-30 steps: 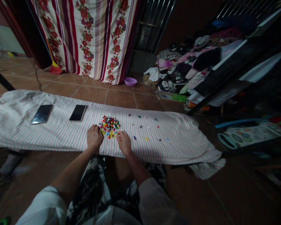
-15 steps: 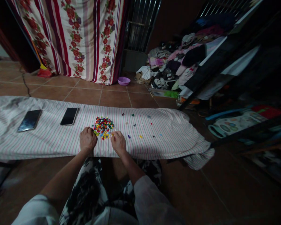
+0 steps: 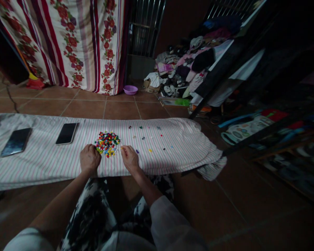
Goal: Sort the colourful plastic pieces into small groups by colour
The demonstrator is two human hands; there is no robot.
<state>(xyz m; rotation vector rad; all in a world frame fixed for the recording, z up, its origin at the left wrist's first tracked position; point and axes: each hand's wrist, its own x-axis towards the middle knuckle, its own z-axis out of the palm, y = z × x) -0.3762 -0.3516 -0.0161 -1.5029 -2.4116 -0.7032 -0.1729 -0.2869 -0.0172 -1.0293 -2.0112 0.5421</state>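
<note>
A pile of small multicoloured beads [image 3: 107, 142] lies on the striped cloth [image 3: 73, 160]. My left hand [image 3: 90, 158] rests against the pile's left edge, its fingers curled down and pressed together. Whatever those fingers may hold is hidden. On the other side, my right hand [image 3: 130, 157] is just off the pile's right edge, thumb and fingertips pinching a small yellow-orange bead [image 3: 122, 148]. Beyond it, small single-colour groups sit apart in loose rows, among them yellow beads [image 3: 150, 150], purple beads [image 3: 137, 151], a red bead [image 3: 161, 135] and green beads [image 3: 140, 127].
Two phones lie on the cloth to the left, a dark one [image 3: 16, 142] and one with a light edge [image 3: 67, 133]. Past the far edge, a purple basin [image 3: 130, 90] stands on the tiled floor near a floral curtain [image 3: 73, 45]. A clothes heap [image 3: 185, 66] is at the back right.
The view has turned to the right, so the scene shifts left. My right hand has drawn slightly away from the pile with the yellow-orange bead; my left hand stays beside it.
</note>
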